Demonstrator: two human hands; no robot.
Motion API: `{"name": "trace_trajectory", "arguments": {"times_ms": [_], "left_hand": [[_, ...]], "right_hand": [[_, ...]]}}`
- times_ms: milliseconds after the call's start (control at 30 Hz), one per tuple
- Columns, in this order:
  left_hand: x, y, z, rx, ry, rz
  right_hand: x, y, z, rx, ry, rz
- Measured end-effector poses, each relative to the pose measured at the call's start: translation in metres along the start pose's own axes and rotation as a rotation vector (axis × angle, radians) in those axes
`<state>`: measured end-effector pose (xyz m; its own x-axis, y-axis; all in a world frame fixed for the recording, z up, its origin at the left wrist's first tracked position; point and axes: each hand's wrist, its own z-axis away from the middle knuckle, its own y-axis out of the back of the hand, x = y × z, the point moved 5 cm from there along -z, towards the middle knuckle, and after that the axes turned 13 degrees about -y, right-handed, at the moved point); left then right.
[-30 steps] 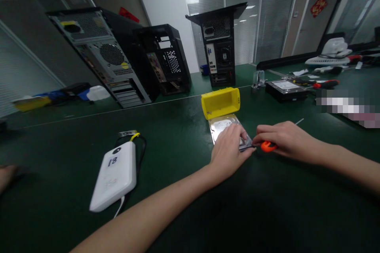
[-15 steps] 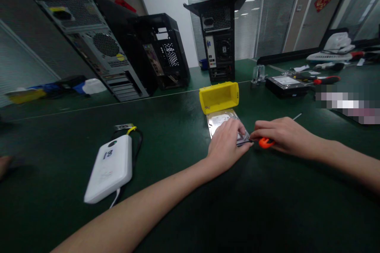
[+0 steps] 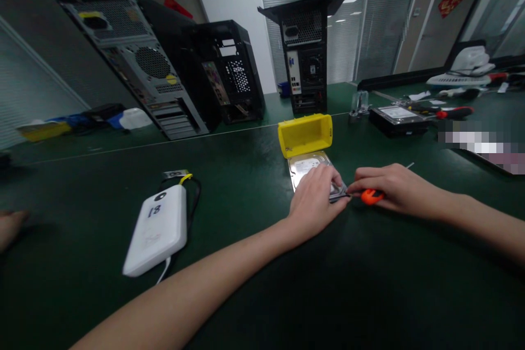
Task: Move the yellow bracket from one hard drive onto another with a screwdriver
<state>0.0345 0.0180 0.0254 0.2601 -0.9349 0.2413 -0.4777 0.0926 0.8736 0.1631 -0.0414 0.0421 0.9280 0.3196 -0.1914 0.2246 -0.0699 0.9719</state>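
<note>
A silver hard drive (image 3: 301, 167) lies flat on the green table, its far edge against a yellow bin (image 3: 307, 136). My left hand (image 3: 315, 191) grips the near part of the drive, covering much of it, with the thumb by its near right corner. My right hand (image 3: 385, 186) is closed around a screwdriver (image 3: 372, 196) with an orange handle; its thin shaft sticks out behind the hand, pointing right and away. The right fingertips meet at the drive's near right corner, beside my left thumb. Whether they pinch something small there is hidden.
A white power bank (image 3: 158, 229) marked 18 lies left, with cables. Black computer cases (image 3: 305, 60) stand at the back. Another drive on a black block (image 3: 397, 120), a clear container (image 3: 359, 105) and red-handled tools (image 3: 455, 113) lie right. Another person's hand (image 3: 12, 227) shows at the left edge.
The whole view has shifted slightly, and more of the other person's hand shows at the left. Both my hands stay at the drive's near corner with hardly any visible movement.
</note>
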Motion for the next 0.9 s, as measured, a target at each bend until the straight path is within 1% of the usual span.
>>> {"name": "trace_trajectory", "arguments": {"times_ms": [233,633,900], "left_hand": [[-0.0002,-0.0009,-0.0004,0.006,-0.021,-0.013],[0.001,-0.0003,0.0005,0.012,-0.026,-0.006],[0.0008,-0.0011,0.0009,0.007,-0.027,-0.012]], "right_hand": [[-0.0017,0.0036,0.0009,-0.005,-0.012,-0.045],[0.0042,0.0001,0.0008,-0.047,-0.018,-0.02],[0.0025,0.0008,0.003,-0.034,-0.024,0.026]]}}
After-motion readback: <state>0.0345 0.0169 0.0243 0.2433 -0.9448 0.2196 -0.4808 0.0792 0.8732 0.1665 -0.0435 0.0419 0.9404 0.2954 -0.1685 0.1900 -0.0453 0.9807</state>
